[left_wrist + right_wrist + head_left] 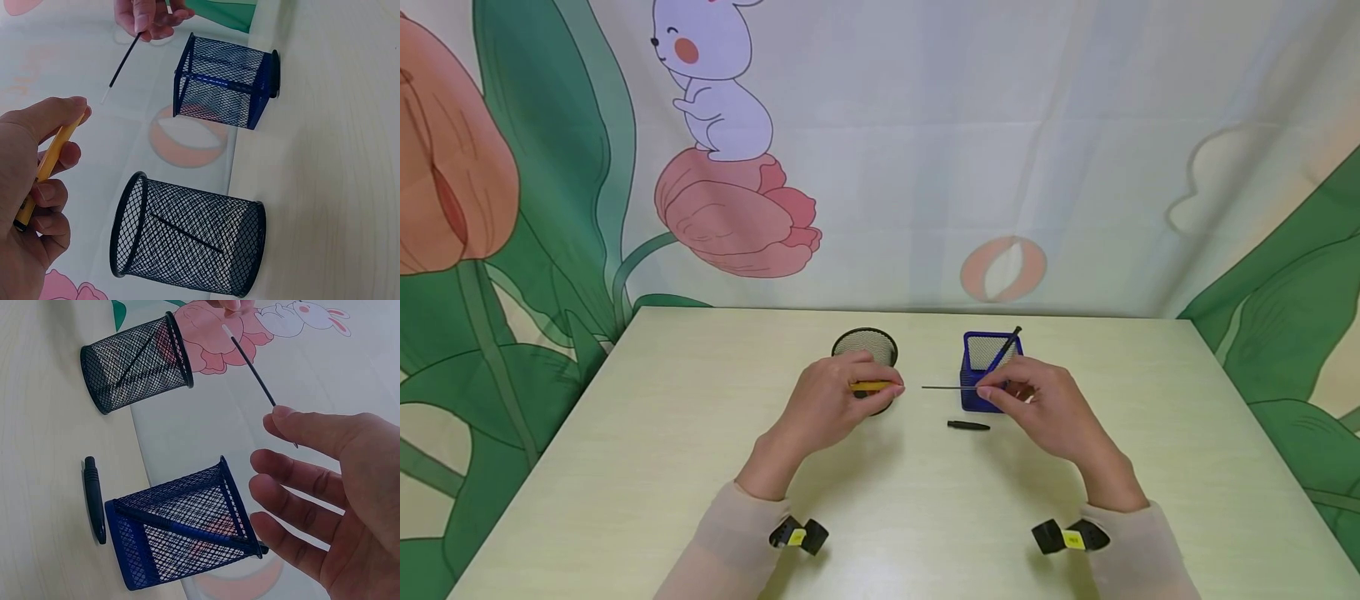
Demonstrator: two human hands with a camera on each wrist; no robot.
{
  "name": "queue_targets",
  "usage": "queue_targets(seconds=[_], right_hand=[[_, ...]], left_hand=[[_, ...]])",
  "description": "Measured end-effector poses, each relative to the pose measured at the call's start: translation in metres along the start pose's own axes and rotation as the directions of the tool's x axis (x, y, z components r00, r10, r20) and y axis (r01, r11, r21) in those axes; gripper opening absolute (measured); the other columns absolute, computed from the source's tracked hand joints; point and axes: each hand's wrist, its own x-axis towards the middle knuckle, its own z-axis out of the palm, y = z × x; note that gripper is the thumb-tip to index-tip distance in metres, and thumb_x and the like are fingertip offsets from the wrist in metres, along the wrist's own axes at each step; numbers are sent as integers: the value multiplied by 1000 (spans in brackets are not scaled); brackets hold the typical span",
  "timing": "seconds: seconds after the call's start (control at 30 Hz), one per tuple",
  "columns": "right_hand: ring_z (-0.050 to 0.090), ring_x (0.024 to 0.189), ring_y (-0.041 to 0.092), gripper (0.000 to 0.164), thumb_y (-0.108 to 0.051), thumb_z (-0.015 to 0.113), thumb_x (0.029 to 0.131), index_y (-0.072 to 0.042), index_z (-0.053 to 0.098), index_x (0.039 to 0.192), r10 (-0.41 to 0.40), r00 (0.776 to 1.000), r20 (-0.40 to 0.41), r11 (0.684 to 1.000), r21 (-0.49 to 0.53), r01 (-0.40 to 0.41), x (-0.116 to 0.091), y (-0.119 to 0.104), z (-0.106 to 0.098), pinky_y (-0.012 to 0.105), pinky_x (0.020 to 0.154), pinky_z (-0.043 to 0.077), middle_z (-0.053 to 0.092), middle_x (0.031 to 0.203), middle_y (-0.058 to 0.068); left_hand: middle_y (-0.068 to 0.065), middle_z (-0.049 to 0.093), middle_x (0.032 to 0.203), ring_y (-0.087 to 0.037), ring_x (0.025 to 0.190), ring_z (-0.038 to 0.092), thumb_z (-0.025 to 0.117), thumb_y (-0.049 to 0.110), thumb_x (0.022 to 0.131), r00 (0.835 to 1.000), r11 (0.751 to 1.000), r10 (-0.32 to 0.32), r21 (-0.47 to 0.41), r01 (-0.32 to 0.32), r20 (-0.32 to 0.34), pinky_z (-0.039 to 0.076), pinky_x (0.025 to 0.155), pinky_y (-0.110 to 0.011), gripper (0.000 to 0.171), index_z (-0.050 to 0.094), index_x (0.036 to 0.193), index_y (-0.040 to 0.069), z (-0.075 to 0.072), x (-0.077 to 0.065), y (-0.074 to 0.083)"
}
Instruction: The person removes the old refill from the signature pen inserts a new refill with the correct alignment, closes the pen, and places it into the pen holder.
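Observation:
My left hand [823, 408] grips a yellow pen barrel [55, 150] with a dark end, held over the black round mesh cup [187, 234]. Pinched between thumb and fingertip of my right hand [1054, 408] is a thin dark pen refill [253, 370] with a pale tip. In the head view the refill points left toward the yellow barrel, with a small gap between them. Behind the right hand stands a blue square mesh pen holder [181, 531] with a dark blue pen [187, 531] leaning in it. Through the black cup's mesh a thin dark stick [187, 232] shows.
A short black pen piece [968, 425] lies on the pale table [895, 517] in front of the blue holder. Behind the table's far edge hangs a printed curtain [887, 167]. Each sleeve carries a black wrist camera near the cuff.

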Motion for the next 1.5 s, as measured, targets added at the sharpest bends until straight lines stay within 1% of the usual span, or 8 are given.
queue_targets(seconds=[0.2,0.5,0.7,0.93,1.13,1.27,1.37,1.5], right_hand=[[64,75,8,7,-19,77,95,-17,80,101,5,1000,6,1000,-2,-5,0,0,0,26,69,55,70,89,-11],[64,75,8,5,-21,77,95,-23,80,99,18,1000,25,1000,-13,-18,0,0,0,26,69,55,70,90,-12],[64,76,8,5,-21,77,95,-24,80,98,25,999,34,1000,-13,-25,0,2,2,26,69,54,71,90,-11],[64,76,8,5,-20,78,94,-20,80,99,25,999,40,1000,-17,-25,0,1,2,26,69,54,71,91,-11],[63,76,8,6,-19,78,94,-23,80,97,26,999,42,999,-19,-25,-1,1,4,25,70,53,70,89,-11],[62,77,8,5,-19,78,94,-21,80,98,32,998,53,999,-27,-31,-1,1,4,25,71,53,69,89,-10],[62,77,8,4,-20,78,94,-20,80,98,34,998,58,999,-34,-32,-1,3,5,26,71,53,69,89,-10],[62,78,8,4,-21,78,94,-22,80,98,30,997,65,998,-49,-26,-1,4,6,26,72,53,69,88,-10]], left_hand=[[15,67,85,-3,69,53,78,31,94,1000,1000,-1,0,1,1,43,63,-23,7,81,99,28,0,0,0],[14,65,84,-3,67,50,78,31,94,1000,1000,13,4,-13,-2,41,61,-23,6,81,99,28,1,0,-1],[15,65,85,-2,68,51,78,31,94,1000,1000,14,12,-14,-1,42,61,-22,6,81,99,29,1,-1,-2],[14,66,86,-3,69,53,78,31,94,1000,1000,11,19,-11,3,43,63,-23,6,81,99,28,1,-1,-2],[15,66,85,-2,68,52,78,30,94,1000,1000,22,21,-22,-3,42,62,-23,6,81,99,28,1,-2,-2],[15,65,85,-2,68,51,78,30,94,1000,999,28,23,-28,-5,42,62,-23,6,81,99,28,0,-1,-2],[15,65,85,-2,68,51,78,30,94,1000,999,26,24,-26,-2,42,62,-23,6,81,99,29,1,-1,-1],[14,66,86,-3,69,52,78,30,94,1000,1000,21,23,-21,1,43,62,-23,6,81,99,29,1,-1,-1]])
